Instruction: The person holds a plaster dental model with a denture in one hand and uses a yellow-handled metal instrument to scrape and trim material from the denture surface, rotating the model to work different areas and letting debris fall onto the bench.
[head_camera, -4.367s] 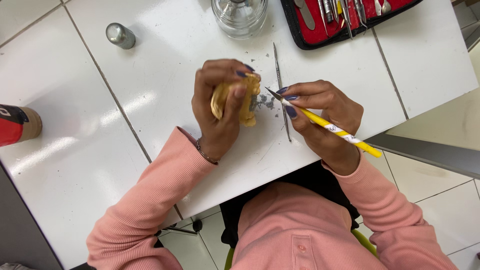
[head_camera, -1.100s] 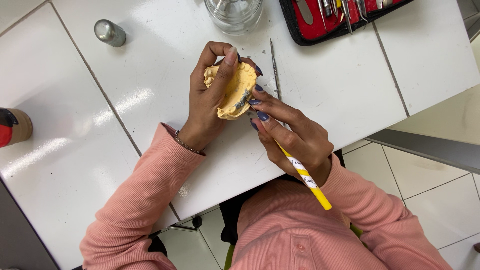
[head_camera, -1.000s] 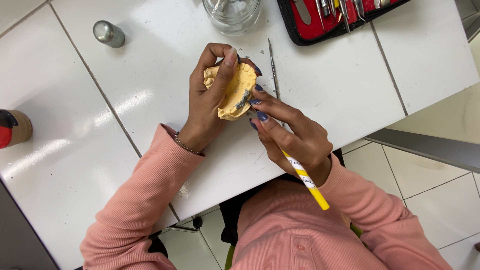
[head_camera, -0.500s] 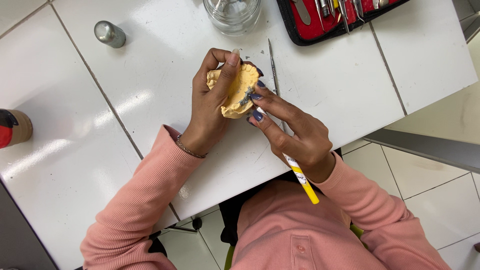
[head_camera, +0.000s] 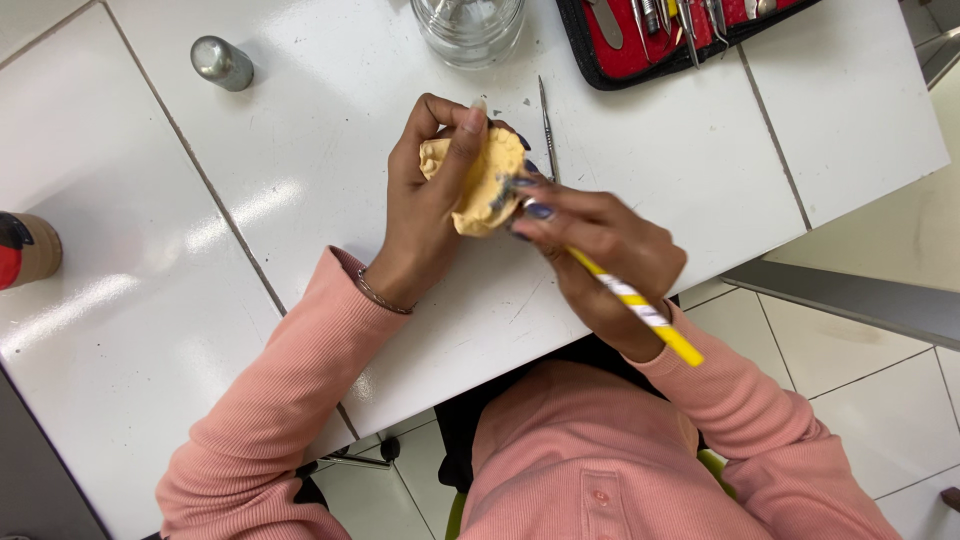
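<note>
Pale yellow plaster cast (head_camera: 478, 180), lumpy and roughly horseshoe-shaped, sitting raised just above the white tabletop (head_camera: 330, 120), near its middle, below the clear glass jar (head_camera: 470, 28). Being cradled in the left hand (head_camera: 430, 205): fingers curling around the far and left side, thumb pressing across the top face, closed firmly on the cast. Lying directly between the two hands, with its broad face tilting toward the right hand (head_camera: 600, 250).

Right hand approaching from the lower right, touching the cast at its right edge. Fingers pressed together, pinching the yellow pencil-like tool with white banding (head_camera: 635, 305) close to its working end. Tool's long axis running diagonally, from the lower right up to the upper left, tip meeting a dark grey smudge (head_camera: 505, 185) on the cast; exact tip hidden behind the fingertips (head_camera: 538, 210).

Both hands about equally near, left gripping, right working.

Lying close beside, just right of the cast: thin metal probe (head_camera: 546, 125), flat on the table, pointing away. Farther off: red-lined instrument case (head_camera: 690, 35) at top right, small silver metal cylinder (head_camera: 222, 63) at top left, brown and red container (head_camera: 25, 250) at the left edge.
</note>
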